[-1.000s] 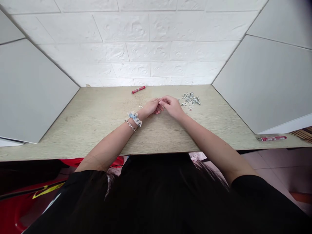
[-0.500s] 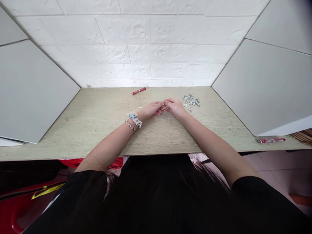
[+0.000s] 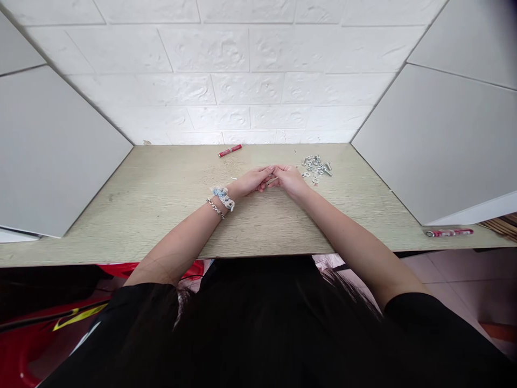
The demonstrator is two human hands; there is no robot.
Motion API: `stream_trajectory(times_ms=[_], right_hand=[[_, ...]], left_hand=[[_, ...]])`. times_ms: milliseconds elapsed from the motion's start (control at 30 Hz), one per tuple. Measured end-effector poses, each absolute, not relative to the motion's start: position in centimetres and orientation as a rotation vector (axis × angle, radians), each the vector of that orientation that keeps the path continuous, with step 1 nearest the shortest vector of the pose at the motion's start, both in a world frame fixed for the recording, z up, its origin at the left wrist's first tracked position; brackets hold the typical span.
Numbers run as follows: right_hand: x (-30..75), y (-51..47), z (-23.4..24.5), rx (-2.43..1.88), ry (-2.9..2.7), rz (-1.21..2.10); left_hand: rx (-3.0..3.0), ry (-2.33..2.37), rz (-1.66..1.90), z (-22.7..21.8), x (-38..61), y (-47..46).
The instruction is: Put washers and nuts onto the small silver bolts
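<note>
My left hand (image 3: 253, 181) and my right hand (image 3: 288, 178) meet fingertip to fingertip above the middle of the tabletop (image 3: 258, 226). Both are closed in a pinch, thumbs against the fingers. Whatever sits between the fingertips is hidden or too small to name. Just right of my right hand lies a loose pile of silvery bolts, nuts and washers (image 3: 316, 166). A flat washer (image 3: 315, 180) rests at the pile's near edge. On my left wrist are a pale blue and white scrunchie (image 3: 223, 198) and a chain bracelet (image 3: 216, 209).
A red pen-like tube (image 3: 230, 151) lies near the white brick-pattern wall (image 3: 226, 86). Another red tube (image 3: 449, 233) is at the front right, by brown slats (image 3: 501, 226). Grey panels (image 3: 60, 140) flank the tabletop on both sides. A small white scrap (image 3: 233, 178) lies beside my left hand.
My right hand's fingers have shifted slightly, curling a little at the point where the hands meet. The left hand, the pile and the red tubes look unmoved.
</note>
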State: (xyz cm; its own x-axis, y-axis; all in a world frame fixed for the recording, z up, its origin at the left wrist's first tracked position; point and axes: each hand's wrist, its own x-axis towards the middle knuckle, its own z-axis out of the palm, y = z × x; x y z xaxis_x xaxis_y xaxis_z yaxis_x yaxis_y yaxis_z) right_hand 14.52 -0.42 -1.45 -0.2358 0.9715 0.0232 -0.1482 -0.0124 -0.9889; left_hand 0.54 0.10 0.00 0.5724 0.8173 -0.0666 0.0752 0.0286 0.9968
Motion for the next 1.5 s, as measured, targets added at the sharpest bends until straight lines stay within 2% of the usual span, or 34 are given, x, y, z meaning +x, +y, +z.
stream_trajectory(times_ms=[200,333,433,600,700,1000,1200,1500], right_hand=[[14.6,-0.3,-1.2,-0.969,-1.323,1.491],[14.9,-0.4,-0.6,-1.087,-1.375,1.394],[15.5,-0.6,0.1,-1.225,-1.490,1.075],[17.8,-0.1,0.9,-1.415,-1.845,0.213],[19.3,0.7,0.8,-1.634,-1.919,-0.021],[21.4,1.6,0.2,-2.077,-1.950,0.093],[21.6,1.9,-0.4,-2.073,-1.997,-0.064],[22.2,2.7,-1.9,-1.987,-1.969,-0.090]], left_hand=[[1.431,0.818,0.694,0.2,0.6,-0.1],[1.329,0.808,0.692,0.1,0.5,0.2],[1.179,0.855,0.712,0.2,0.3,0.5],[0.985,0.936,0.754,0.5,0.0,0.6],[0.958,0.951,0.776,0.8,-0.1,0.5],[0.968,0.942,0.760,1.1,0.0,0.1],[0.968,0.931,0.743,0.8,0.0,0.5],[0.982,0.926,0.741,0.7,0.0,0.5]])
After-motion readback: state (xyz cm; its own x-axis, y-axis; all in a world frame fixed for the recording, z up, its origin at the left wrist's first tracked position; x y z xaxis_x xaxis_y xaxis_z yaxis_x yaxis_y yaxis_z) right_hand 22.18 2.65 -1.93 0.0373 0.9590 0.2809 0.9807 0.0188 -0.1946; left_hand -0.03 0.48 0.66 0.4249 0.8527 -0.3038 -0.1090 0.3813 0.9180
